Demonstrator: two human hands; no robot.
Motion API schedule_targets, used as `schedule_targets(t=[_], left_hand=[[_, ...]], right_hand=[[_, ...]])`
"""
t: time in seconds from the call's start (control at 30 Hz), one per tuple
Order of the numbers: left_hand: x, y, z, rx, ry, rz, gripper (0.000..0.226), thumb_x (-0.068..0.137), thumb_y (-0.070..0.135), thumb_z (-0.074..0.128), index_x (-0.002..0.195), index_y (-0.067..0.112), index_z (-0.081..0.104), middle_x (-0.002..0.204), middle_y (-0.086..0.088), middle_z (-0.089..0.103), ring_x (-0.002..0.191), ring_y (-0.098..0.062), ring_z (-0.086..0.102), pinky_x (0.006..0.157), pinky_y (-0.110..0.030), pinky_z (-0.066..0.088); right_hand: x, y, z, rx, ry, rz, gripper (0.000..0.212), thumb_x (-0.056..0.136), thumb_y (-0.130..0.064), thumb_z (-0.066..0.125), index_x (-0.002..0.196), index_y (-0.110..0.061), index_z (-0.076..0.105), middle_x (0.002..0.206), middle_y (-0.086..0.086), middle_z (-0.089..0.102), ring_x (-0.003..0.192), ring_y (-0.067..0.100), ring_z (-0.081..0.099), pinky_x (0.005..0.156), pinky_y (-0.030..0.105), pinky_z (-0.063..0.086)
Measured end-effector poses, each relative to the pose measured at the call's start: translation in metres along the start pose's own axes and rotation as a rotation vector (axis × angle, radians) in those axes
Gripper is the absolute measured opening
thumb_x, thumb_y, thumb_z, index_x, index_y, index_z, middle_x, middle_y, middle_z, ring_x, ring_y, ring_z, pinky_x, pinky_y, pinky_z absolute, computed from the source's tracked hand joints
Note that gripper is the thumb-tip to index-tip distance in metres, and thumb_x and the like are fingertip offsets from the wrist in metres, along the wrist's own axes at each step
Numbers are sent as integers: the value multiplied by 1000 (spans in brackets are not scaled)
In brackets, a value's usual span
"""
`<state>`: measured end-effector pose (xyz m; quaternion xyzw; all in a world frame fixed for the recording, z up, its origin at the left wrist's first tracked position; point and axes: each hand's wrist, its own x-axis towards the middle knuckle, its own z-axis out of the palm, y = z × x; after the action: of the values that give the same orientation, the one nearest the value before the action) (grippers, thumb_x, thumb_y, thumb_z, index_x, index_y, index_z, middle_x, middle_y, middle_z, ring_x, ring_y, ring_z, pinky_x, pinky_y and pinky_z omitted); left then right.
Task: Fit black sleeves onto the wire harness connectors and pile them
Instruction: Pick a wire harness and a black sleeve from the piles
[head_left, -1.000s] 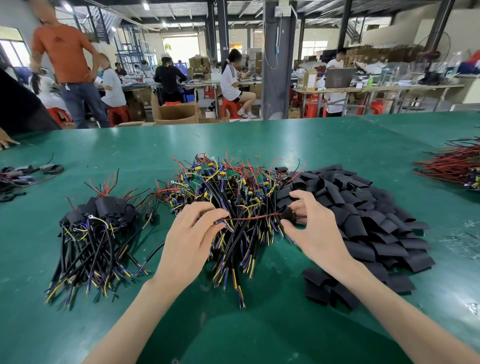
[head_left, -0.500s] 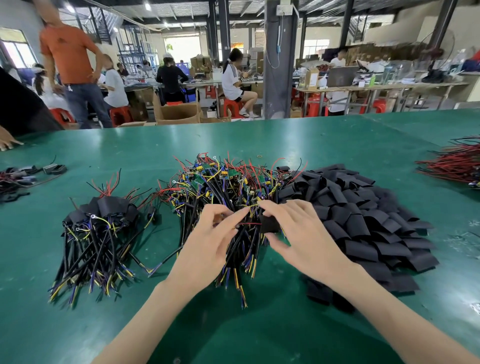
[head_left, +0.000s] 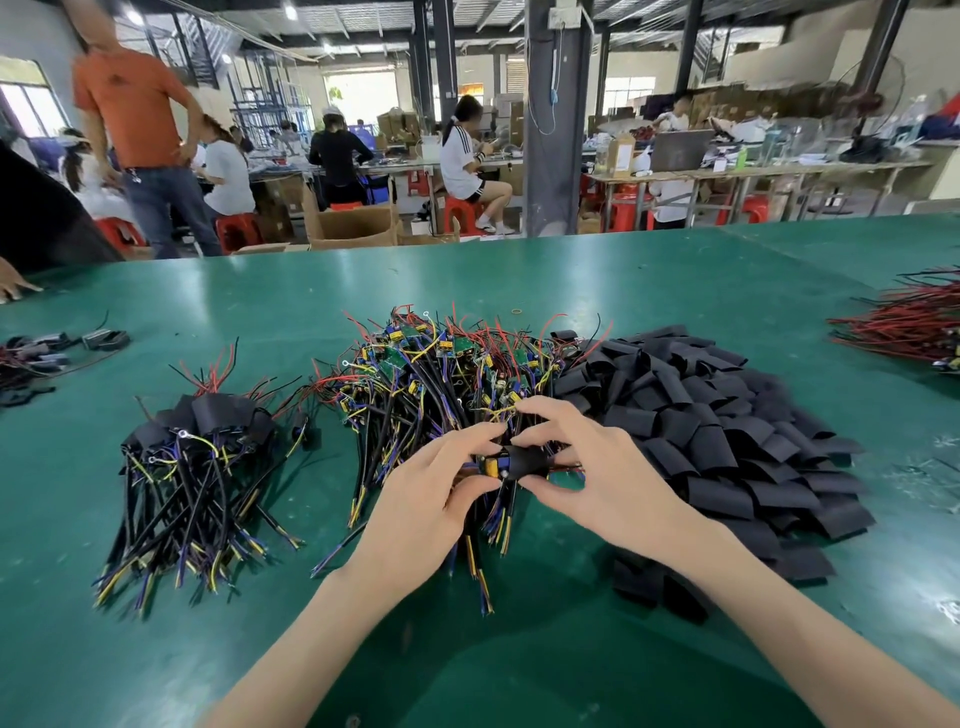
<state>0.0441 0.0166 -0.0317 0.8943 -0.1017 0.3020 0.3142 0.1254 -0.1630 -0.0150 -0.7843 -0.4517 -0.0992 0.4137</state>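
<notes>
Between the fingertips of both hands, a black sleeve (head_left: 527, 462) sits part way over a harness connector (head_left: 491, 465), whose yellow end shows at the sleeve's left. The left hand (head_left: 426, 499) pinches the connector between thumb and forefinger; the right hand (head_left: 608, 478) pinches the sleeve likewise. Just behind lies the heap of bare harnesses (head_left: 441, 374), with loose sleeves (head_left: 727, 431) heaped to its right and the sleeved pile (head_left: 197, 457) apart on its left, all on a green table (head_left: 311, 291).
</notes>
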Motion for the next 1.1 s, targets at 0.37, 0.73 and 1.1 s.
schedule_targets(t=[0.37,0.73,1.1], left_hand=[[4,2,-4,-241,-28,-119,66,80,3,72,121,46,44,98,19,70,91,6,64,88,-7,43],[10,-3,-14,-231,-106,-399,21,85,12,68,70,27,68,63,0,67,52,-5,54,55,-25,47],[12,10,-17,-139,-154,-310,24,83,10,70,68,28,64,60,12,63,54,-1,50,58,-14,37]], right_hand=[[-5,1,7,-125,-53,-69,61,82,-15,68,125,-42,35,108,-12,56,98,0,55,91,14,41],[-4,5,8,-112,-14,-82,61,78,-10,70,123,-38,41,105,-14,54,97,-12,47,90,4,32],[0,7,-2,-44,-92,-27,62,75,-18,72,118,-46,37,105,-23,62,86,3,59,83,11,43]])
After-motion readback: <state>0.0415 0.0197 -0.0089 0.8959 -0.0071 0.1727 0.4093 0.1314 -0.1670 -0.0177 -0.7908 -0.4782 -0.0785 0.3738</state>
